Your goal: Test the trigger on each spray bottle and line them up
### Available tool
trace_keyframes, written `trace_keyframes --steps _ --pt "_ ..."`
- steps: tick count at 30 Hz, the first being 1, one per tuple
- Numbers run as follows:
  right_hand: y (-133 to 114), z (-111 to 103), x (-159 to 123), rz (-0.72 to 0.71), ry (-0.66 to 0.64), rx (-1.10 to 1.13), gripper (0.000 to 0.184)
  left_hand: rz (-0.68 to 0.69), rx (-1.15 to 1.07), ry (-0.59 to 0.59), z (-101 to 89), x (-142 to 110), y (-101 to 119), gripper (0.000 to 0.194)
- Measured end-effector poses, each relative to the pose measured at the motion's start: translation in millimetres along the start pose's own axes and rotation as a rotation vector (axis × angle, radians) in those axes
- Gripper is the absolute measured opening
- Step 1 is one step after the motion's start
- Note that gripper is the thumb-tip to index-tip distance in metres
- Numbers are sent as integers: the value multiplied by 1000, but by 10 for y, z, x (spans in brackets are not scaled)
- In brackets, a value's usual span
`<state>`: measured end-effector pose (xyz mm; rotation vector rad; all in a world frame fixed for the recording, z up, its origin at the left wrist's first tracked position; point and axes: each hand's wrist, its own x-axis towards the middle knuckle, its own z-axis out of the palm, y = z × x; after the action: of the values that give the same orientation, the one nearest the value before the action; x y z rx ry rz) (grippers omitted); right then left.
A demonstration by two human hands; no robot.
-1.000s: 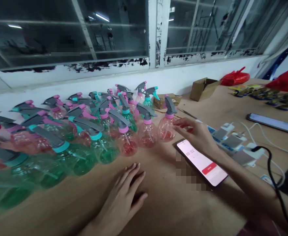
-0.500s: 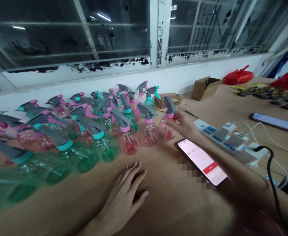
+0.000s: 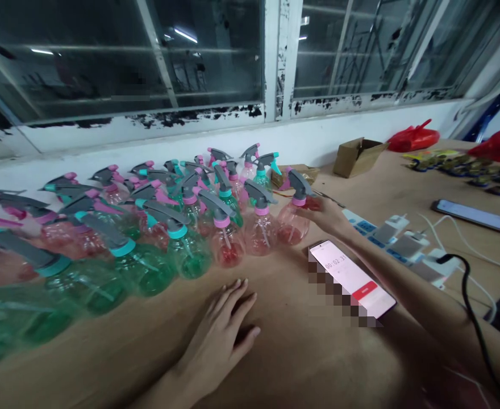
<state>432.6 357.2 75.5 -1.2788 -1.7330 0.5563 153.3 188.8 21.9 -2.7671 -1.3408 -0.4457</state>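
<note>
My left hand (image 3: 218, 335) lies on the table with its fingers stretched forward and holds nothing. My right hand (image 3: 329, 216) is at the rightmost spray bottle (image 3: 292, 224), a clear pinkish one with a pink collar and grey trigger head. Its thumb lies along the near side, and the other fingers are partly hidden behind the bottle. The bottle stands upright. Beside it is another pink spray bottle (image 3: 261, 234), then a red-tinted one (image 3: 228, 247) and a green one (image 3: 189, 258). Under my right forearm, a phone (image 3: 348, 278) shows a running timer.
Many more pink and green spray bottles crowd the left side up to the wall. At right are a power strip (image 3: 386, 238) with chargers and cables, and a second phone (image 3: 480, 217). Farther back stand an open cardboard box (image 3: 356, 159) and a red plastic bag (image 3: 414, 137).
My right hand has moved in from beside the rightmost spray bottle and closed round it. My left hand has stayed in place. The view has shifted slightly.
</note>
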Motion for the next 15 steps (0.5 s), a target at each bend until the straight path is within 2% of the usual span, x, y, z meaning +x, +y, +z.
trace_keyframes --steps 7,12,15 --pt "-157 -217 -171 -8 36 73 35 -53 -63 28 -41 -8 20 36" --pt "-391 -414 -598 7 53 51 32 -162 -201 99 -99 -22 75 31" --pt "-541 -456 -914 52 -42 114 35 -206 -294 123 -162 -45 141 39"
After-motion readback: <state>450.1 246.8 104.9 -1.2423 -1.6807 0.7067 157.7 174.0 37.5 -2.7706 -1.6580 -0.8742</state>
